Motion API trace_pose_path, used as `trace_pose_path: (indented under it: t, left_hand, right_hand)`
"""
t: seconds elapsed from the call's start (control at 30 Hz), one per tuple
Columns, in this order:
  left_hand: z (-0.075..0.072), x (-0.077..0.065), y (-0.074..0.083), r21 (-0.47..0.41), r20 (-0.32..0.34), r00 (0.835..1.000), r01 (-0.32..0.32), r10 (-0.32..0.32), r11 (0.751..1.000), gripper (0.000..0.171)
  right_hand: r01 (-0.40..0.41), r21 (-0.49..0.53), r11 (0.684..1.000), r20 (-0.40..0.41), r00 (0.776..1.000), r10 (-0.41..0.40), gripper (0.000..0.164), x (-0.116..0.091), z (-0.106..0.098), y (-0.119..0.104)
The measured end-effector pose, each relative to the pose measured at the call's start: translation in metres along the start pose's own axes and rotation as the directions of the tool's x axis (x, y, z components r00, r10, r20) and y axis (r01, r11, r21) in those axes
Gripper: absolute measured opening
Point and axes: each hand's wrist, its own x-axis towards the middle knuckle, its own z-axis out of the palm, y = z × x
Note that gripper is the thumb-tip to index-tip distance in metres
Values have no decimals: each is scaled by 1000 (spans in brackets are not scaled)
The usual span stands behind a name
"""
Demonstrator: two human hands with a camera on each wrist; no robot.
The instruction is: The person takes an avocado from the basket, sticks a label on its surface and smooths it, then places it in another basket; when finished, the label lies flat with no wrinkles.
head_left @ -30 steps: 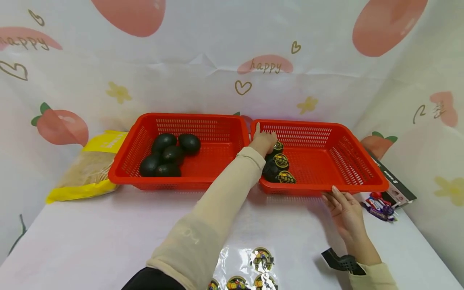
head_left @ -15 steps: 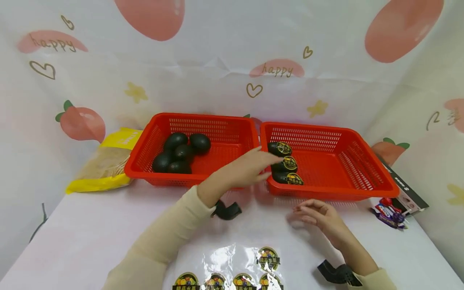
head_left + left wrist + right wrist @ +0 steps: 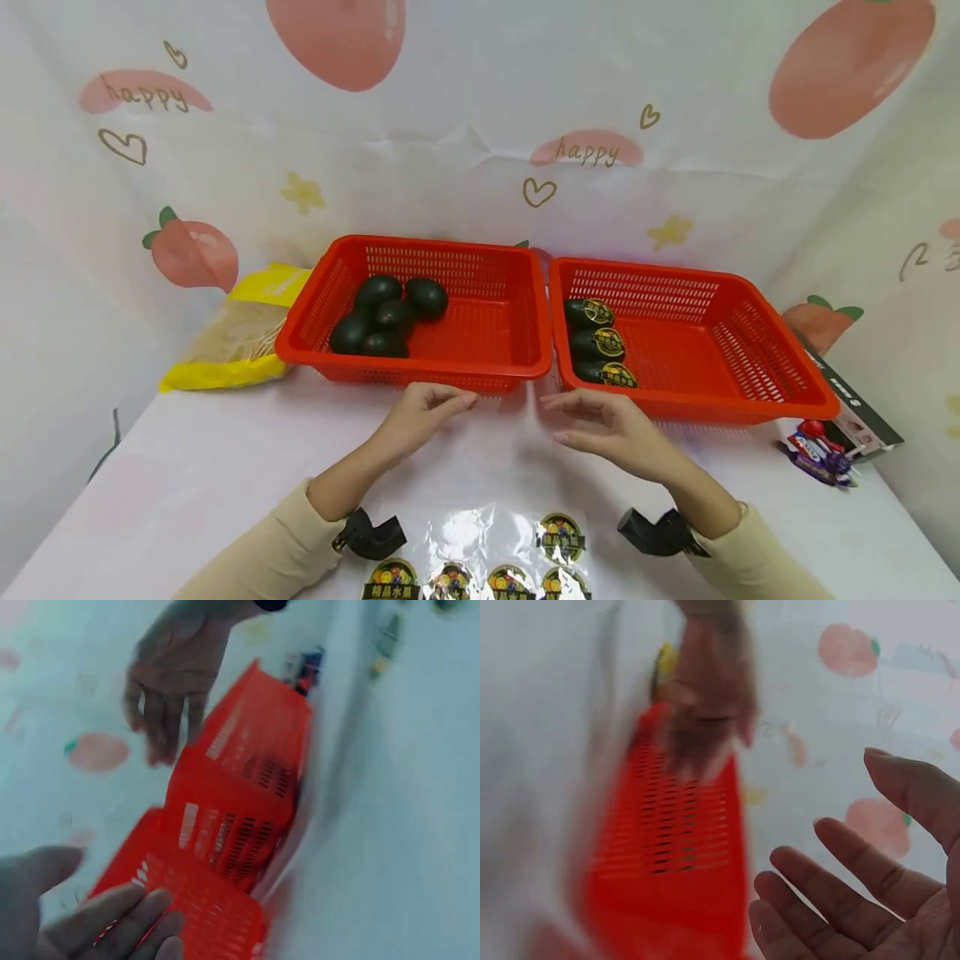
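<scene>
Red baskets (image 3: 480, 337), avocados (image 3: 393, 317) inside, just beyond fingers (image 3: 581, 399)

- Left basket (image 3: 483, 329) and right basket (image 3: 682, 360): bright red, sides patterned with rows of slots.
- Dark fruits (image 3: 394, 317) on the left: plain blackish green.
- Labelled fruits (image 3: 581, 342) on the right: equally dark, with black-and-gold labels (image 3: 608, 342).
- Near stickers (image 3: 561, 537): black and gold, multicoloured fruit print.
- Far backdrop (image 3: 450, 92): white, with pink fruit, yellow flowers, brownish hearts and "happy" lettering.
- Bag (image 3: 243, 331), far left: yellow ends, tan middle.
- Surface (image 3: 225, 475): white.
- Sleeves (image 3: 262, 546): cream.
</scene>
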Motion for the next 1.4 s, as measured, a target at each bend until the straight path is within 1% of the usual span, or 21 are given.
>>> trace_pose_path:
  t: [0.03, 0.07, 0.13, 0.17, 0.2, 0.23, 0.3, 0.37, 0.4, 0.47, 0.53, 0.63, 0.73, 0.83, 0.93, 1.07, 1.1, 1.2, 1.27, 1.33, 1.4]
  left_hand:
    - [-2, 1, -3, -81, -57, 995, 74, -79, 994, 32]
    - [-5, 3, -6, -148, -105, 984, 129, -145, 981, 34]
    - [-7, 6, -9, -287, -175, 958, 172, -228, 942, 37]
    - [-7, 8, -10, -347, -204, 945, 172, -254, 922, 38]
    - [-7, 9, -10, -413, -234, 930, 167, -282, 895, 36]
    - [-6, 10, -10, -483, -251, 920, 150, -300, 862, 32]
    - [-4, 12, -10, -621, -257, 910, 101, -324, 777, 25]
    - [-2, 13, -9, -706, -266, 898, 66, -350, 705, 19]
    - [-1, 13, -8, -724, -265, 896, 58, -355, 687, 17]
    - [0, 14, -8, -734, -252, 901, 59, -352, 676, 18]
    - [0, 15, -7, -736, -241, 906, 62, -347, 674, 21]
    - [0, 16, -6, -742, -224, 914, 66, -338, 668, 19]
    - [-2, 16, -6, -742, -225, 917, 57, -328, 667, 13]
    - [-5, 15, -7, -739, -241, 916, 41, -320, 673, 11]
    - [-6, 13, -8, -740, -255, 907, 40, -335, 672, 11]
    - [-5, 11, -8, -743, -230, 910, 65, -345, 667, 16]
    - [-4, 11, -9, -741, -226, 911, 69, -346, 668, 17]
    - [-3, 11, -9, -731, -220, 919, 68, -329, 679, 21]
    - [-3, 11, -10, -725, -221, 920, 66, -322, 685, 20]
    - [-3, 12, -11, -723, -219, 924, 63, -315, 688, 18]
    - [-2, 12, -11, -726, -221, 921, 65, -322, 684, 15]
  right_hand:
    - [19, -17, 1000, -3, 1000, -19, 30, 8, -3, -6]
    - [36, -35, 999, -2, 999, -36, 30, 17, -6, -13]
    - [59, -69, 996, 6, 998, -59, 30, 37, -12, -26]
    - [67, -77, 995, 13, 998, -67, 31, 48, -15, -32]
    - [72, -85, 994, 15, 997, -71, 32, 60, -18, -39]
    - [68, -91, 994, 20, 998, -66, 33, 73, -20, -44]
    - [52, -98, 994, 30, 998, -49, 35, 101, -22, -51]
    - [27, -116, 993, 34, 999, -23, 38, 131, -22, -54]
    - [7, -125, 992, 35, 999, -3, 40, 146, -21, -54]
    - [-37, -134, 990, 41, 998, 43, 44, 176, -16, -51]
    - [-95, -142, 985, 33, 994, 101, 50, 204, -10, -46]
    - [-182, -138, 974, 22, 982, 186, 58, 240, 4, -35]
    - [-262, -157, 952, 28, 963, 269, 63, 268, 19, -20]
    - [-303, -191, 934, 59, 946, 319, 66, 287, 34, -8]
    - [-344, -247, 906, 108, 919, 379, 69, 297, 45, 1]
    - [-431, -310, 847, 131, 863, 487, 72, 299, 53, 8]
    - [-443, -317, 839, 128, 856, 500, 73, 299, 53, 9]
    - [-437, -334, 835, 124, 858, 498, 73, 298, 56, 11]
    - [-423, -348, 837, 128, 863, 489, 72, 298, 57, 13]
    - [-410, -367, 835, 137, 864, 485, 68, 298, 58, 13]
    - [-417, -377, 827, 131, 860, 494, 63, 297, 56, 11]
